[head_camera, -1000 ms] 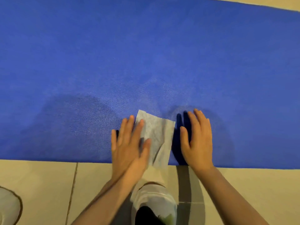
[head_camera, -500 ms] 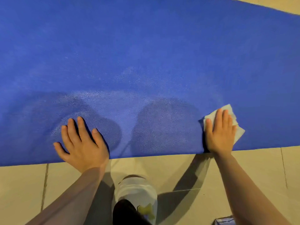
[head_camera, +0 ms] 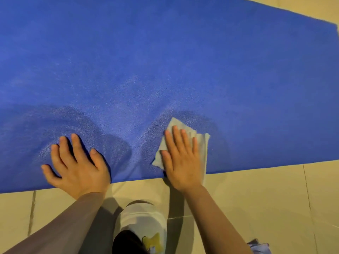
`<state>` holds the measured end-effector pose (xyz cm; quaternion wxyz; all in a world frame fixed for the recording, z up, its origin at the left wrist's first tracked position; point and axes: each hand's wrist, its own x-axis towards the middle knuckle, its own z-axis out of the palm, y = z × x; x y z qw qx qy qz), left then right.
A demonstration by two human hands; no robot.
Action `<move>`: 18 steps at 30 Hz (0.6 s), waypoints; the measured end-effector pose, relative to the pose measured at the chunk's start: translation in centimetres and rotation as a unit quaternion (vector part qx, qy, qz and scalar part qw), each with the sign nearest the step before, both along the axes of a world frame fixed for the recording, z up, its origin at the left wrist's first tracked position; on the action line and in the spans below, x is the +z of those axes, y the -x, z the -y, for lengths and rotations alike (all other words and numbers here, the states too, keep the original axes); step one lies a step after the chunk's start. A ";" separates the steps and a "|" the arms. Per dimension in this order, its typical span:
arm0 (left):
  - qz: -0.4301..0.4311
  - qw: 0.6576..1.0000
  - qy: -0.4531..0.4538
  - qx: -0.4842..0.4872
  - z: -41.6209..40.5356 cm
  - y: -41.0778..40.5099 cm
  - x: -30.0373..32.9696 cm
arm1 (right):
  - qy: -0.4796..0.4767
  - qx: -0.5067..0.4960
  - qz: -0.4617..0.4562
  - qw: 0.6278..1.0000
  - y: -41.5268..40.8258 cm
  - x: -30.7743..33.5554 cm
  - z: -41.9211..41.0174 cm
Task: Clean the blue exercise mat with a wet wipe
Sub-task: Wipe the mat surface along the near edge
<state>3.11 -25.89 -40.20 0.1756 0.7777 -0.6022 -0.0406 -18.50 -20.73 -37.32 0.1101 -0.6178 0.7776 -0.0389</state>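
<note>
The blue mat [head_camera: 165,61] looks matt and finely pebbled, the wipe [head_camera: 201,143] thin crinkled cloth, the floor tiles [head_camera: 256,189] smooth.

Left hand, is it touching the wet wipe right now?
Apart. The head view shows bare blue mat between the left hand and the wet wipe.

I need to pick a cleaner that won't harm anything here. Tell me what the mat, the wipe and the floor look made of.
Mat: likely foam or rubber, matte, with a fine pebbled grain that shows near the hands.
Wipe: thin nonwoven cloth or paper, white, creased and crumpled under the right hand.
Floor: seemingly glazed tile, beige, smooth with a slight sheen and thin grout lines.
</note>
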 end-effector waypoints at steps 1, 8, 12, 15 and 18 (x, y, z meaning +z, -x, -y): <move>-0.002 1.000 0.000 0.000 0.0 -0.1 0.0 | -0.003 -0.038 -0.008 0.999 2.3 0.0 -1.0; 0.025 0.999 0.046 -0.004 -0.3 0.1 -0.6 | -0.075 -0.399 -0.025 0.914 17.4 1.2 -7.4; 0.037 0.998 0.058 -0.007 -0.3 0.0 -0.7 | -0.048 -0.369 -0.031 0.928 11.6 0.1 -3.8; 0.030 0.998 0.049 -0.006 -0.2 0.1 -0.6 | -0.022 -0.179 -0.015 0.984 3.8 -0.3 -1.6; 0.041 0.998 0.053 -0.008 -0.1 -0.1 -0.8 | 0.011 0.068 0.031 0.997 -4.5 -0.1 0.6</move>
